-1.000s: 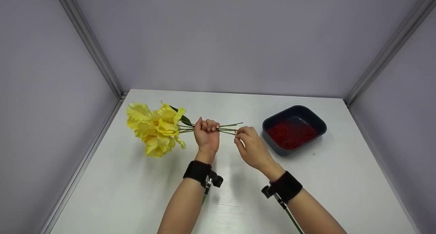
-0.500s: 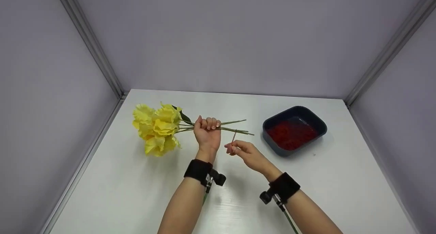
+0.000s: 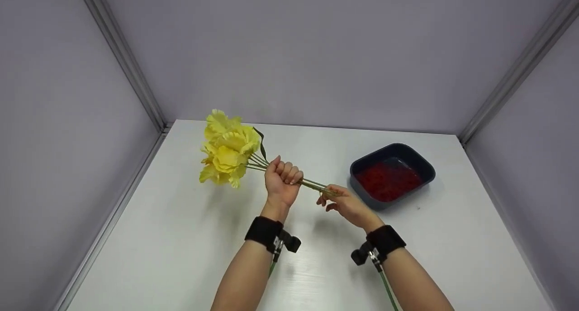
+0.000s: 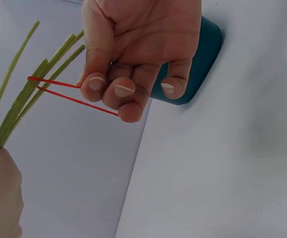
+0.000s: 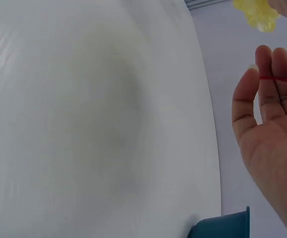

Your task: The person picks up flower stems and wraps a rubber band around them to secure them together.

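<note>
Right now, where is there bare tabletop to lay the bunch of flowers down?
The table is bare left of the left hand, under the yellow flowers, and along the near edge. It is crowded between the right hand and the dark tray.

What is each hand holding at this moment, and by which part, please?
The left hand grips the yellow flower bunch around its green stems. The right hand holds a red rubber band stretched over its fingers, looped round the stem ends.
</note>
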